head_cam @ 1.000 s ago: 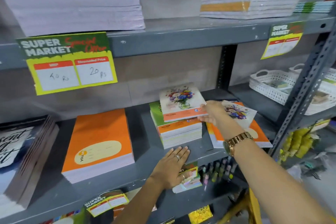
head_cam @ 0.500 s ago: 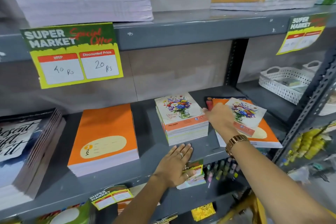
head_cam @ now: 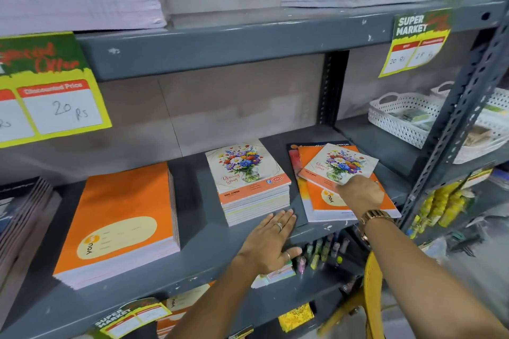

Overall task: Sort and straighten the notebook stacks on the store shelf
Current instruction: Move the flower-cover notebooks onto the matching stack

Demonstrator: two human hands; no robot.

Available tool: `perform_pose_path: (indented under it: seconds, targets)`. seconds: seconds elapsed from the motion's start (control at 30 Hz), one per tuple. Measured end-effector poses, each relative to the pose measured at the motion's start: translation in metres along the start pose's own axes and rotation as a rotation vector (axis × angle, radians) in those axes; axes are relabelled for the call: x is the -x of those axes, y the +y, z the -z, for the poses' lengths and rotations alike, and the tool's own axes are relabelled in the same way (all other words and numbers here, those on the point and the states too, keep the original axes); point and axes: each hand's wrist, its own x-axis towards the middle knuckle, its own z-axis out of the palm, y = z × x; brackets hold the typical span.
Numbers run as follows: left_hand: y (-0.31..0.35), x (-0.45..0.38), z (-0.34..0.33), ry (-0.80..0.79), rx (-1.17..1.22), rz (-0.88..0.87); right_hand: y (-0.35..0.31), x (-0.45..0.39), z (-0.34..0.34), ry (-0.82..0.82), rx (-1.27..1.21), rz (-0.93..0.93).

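Note:
On the grey middle shelf (head_cam: pixel 209 264) stand three piles. A big orange notebook stack (head_cam: pixel 118 215) is on the left. A squared middle stack (head_cam: pixel 248 176) has a flower-cover notebook on top. The right pile (head_cam: pixel 316 203) is low, with an orange cover on top, and a flower notebook (head_cam: pixel 341 162) lies askew on it. My right hand (head_cam: pixel 362 192) grips that notebook's near corner. My left hand (head_cam: pixel 271 242) lies flat on the shelf just in front of the middle stack, holding nothing.
Dark books (head_cam: pixel 24 209) lean at the far left. White baskets (head_cam: pixel 396 115) sit on the shelf to the right, behind a perforated upright post (head_cam: pixel 457 129). Paper stacks fill the shelf above, with price tags (head_cam: pixel 49 91) on its edge. Pens (head_cam: pixel 322 253) lie below.
My right hand left the flower notebook squared on the middle stack and moved right onto the skewed flower notebook. My left hand stayed flat on the shelf. The camera moved closer.

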Motion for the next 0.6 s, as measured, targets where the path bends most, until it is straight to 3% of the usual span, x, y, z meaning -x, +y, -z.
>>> perform_pose_path:
  seconds: [0.3,0.4,0.6]
  targets:
    - [0.0,-0.005,-0.008,0.019,-0.035,0.008,0.004,-0.022,0.002,-0.167,-0.102,-0.074]
    - [0.0,-0.004,-0.006,0.012,-0.031,0.01,0.005,-0.024,0.001,-0.128,-0.176,-0.037]
    - [-0.001,0.008,-0.004,-0.006,0.015,0.031,-0.011,-0.028,0.028,-0.026,-0.789,-0.144]
